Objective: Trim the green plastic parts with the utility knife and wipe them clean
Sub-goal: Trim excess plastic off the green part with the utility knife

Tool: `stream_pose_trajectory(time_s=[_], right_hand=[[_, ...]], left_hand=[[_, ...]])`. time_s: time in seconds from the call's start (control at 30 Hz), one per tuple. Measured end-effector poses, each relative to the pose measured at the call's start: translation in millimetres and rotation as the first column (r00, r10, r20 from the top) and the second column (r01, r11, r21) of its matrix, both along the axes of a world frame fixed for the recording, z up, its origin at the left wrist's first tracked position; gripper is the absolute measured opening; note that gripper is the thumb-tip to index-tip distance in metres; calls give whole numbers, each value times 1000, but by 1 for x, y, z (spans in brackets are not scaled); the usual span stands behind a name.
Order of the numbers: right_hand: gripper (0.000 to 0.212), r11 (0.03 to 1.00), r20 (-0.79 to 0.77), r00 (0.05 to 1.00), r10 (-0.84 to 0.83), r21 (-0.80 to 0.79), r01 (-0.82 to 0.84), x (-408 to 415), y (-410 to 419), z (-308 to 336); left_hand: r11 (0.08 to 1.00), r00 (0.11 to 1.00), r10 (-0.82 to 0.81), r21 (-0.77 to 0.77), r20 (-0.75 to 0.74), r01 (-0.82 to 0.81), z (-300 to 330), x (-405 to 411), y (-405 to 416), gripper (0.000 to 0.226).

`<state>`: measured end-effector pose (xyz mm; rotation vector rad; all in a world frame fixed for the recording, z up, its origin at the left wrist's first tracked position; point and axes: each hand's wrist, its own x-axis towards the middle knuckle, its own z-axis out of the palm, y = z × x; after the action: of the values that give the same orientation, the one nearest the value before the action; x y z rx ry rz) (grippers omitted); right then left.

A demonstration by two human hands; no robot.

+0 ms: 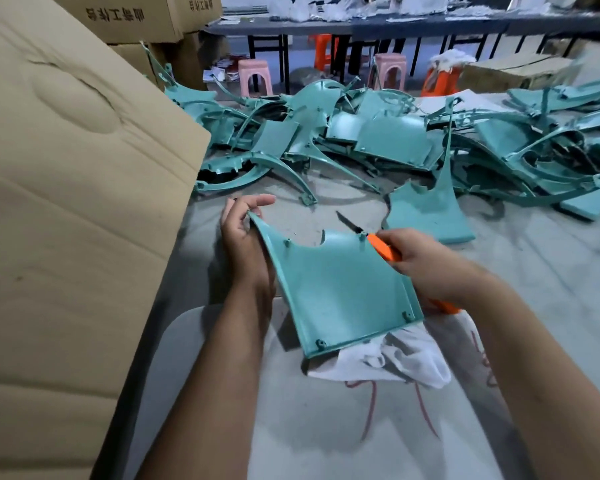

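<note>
A flat green plastic panel with small screw posts is held up in the middle of the view, inner side facing me. My left hand grips its pointed upper left corner. My right hand holds an orange utility knife at the panel's upper right edge, with the dark blade extended up and to the left. A white cloth lies crumpled under the panel's lower edge, on my lap.
A second green panel lies on the grey floor just beyond. A large heap of green parts spreads across the floor further back. A big cardboard box stands close on the left. Stools and a long table are at the back.
</note>
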<state>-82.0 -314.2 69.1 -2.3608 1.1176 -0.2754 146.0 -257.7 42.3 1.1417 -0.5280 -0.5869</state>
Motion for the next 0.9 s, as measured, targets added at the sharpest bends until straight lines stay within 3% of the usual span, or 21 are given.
stream_pose_trajectory(time_s=[0.07, 0.17, 0.23, 0.33, 0.4, 0.43, 0.5, 0.53, 0.6, 0.7, 0.83, 0.9], right_hand=[[12, 990, 180, 980, -82, 128, 59, 1, 1, 1], [28, 857, 548, 775, -316, 516, -15, 0, 0, 2], [41, 776, 589, 748, -306, 610, -163, -2, 1, 0], [40, 729, 650, 724, -231, 608, -313, -2, 7, -5], [36, 736, 718, 590, -368, 613, -287, 3, 10, -7], [35, 732, 744, 480, -465, 628, -265, 7, 10, -9], [25, 738, 762, 251, -597, 644, -201, 17, 9, -12], [19, 759, 768, 190, -611, 637, -134, 21, 10, -13], [20, 800, 788, 166, -593, 600, 10, 26, 9, -17], [23, 805, 781, 200, -592, 585, 97, 28, 9, -20], [28, 843, 794, 296, -531, 530, 90, 33, 13, -19], [39, 875, 796, 376, -475, 473, 104, 33, 14, -16]], left_hand=[[999, 994, -42, -25, -102, 40, 1, 4, 1, 32], [998, 985, -56, -8, -162, 56, 6, 1, 1, 32], [998, 968, -55, 0, -245, 57, 8, -1, 3, 27], [994, 944, -106, -40, -312, 99, 13, -2, 5, 39], [993, 976, -117, -26, -186, 114, 12, -4, 4, 66], [994, 985, -112, -7, -130, 112, 12, -5, 3, 72], [979, 955, -200, -21, -221, 200, 17, -12, 3, 54], [958, 911, -283, -47, -299, 282, 19, -17, 4, 51], [894, 833, -442, -88, -333, 440, 21, -25, 7, 60], [850, 837, -519, 2, -175, 527, 14, -39, 6, 42], [887, 893, -436, 119, -108, 447, 8, -47, 3, 19], [905, 908, -382, 129, -170, 405, 9, -44, 1, 14]])
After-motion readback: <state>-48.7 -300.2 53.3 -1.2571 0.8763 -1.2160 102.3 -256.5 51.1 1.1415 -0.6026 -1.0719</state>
